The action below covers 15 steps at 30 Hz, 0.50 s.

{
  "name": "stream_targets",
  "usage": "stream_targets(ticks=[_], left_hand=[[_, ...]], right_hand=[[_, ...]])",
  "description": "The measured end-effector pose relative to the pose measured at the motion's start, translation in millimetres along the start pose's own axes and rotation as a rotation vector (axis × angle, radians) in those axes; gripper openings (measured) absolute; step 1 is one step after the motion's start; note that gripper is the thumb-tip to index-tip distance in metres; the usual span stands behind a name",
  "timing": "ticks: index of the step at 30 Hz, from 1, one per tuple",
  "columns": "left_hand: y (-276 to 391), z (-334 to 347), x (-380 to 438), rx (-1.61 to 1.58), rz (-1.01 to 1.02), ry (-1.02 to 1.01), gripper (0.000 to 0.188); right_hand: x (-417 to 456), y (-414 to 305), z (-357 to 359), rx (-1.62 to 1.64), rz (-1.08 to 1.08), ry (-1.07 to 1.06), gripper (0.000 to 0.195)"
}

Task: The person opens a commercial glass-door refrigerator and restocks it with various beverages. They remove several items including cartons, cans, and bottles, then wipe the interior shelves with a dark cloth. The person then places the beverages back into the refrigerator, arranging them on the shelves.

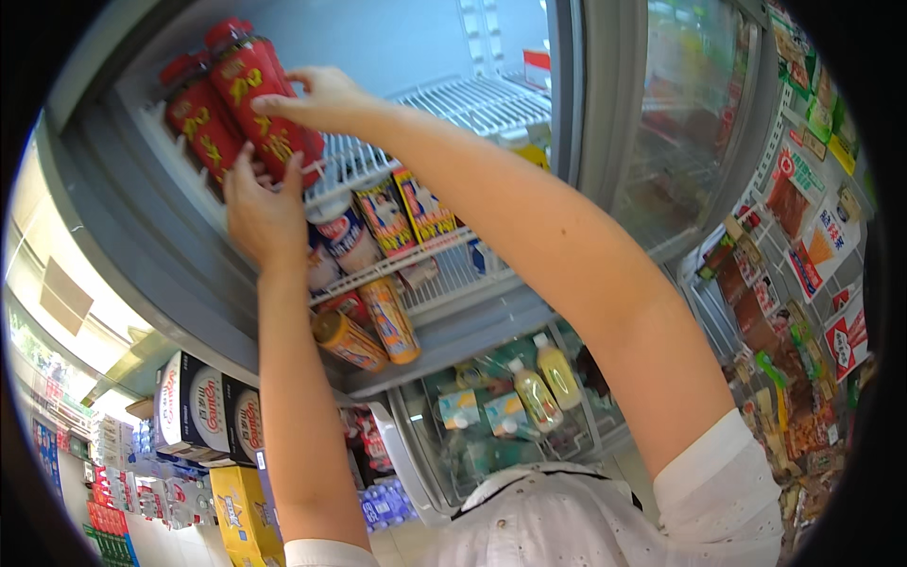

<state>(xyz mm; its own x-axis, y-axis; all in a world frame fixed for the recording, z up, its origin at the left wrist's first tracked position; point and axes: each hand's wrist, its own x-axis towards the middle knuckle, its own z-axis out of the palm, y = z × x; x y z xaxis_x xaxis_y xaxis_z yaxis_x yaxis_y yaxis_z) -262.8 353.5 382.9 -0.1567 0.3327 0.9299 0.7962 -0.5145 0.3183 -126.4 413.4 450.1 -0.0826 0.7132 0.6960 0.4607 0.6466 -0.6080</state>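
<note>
Two large red bottles with red caps and yellow lettering stand side by side at the left end of a white wire shelf (460,106) inside an upright display cooler. My right hand (319,99) has its thumb and fingers around the upper part of the nearer red bottle (248,78). My left hand (266,205) is at the bottles' lower part, its fingers spread across the nearer one and close to the left red bottle (202,131). Part of each bottle's surface is hidden by my fingers.
Below are cartons (386,212), tubs (344,237) and orange cans (390,319) on lower racks. The cooler's glass door (673,127) stands at the right, beside hanging packaged snacks (801,191). An open lower compartment holds yellow drink bottles (535,393). Boxes (205,404) stand lower left.
</note>
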Motion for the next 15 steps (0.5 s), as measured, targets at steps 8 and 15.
stream_targets(ticks=[8, 15], left_hand=[[6, 2, -3, 0.066, -0.025, -0.017, 0.055], [3, 1, -3, 0.045, -0.073, -0.042, 0.054]], right_hand=[[-7, 24, 17, 0.21, 0.059, -0.162, 0.078], [-24, 8, 15, -0.041, -0.044, 0.028, 0.068]])
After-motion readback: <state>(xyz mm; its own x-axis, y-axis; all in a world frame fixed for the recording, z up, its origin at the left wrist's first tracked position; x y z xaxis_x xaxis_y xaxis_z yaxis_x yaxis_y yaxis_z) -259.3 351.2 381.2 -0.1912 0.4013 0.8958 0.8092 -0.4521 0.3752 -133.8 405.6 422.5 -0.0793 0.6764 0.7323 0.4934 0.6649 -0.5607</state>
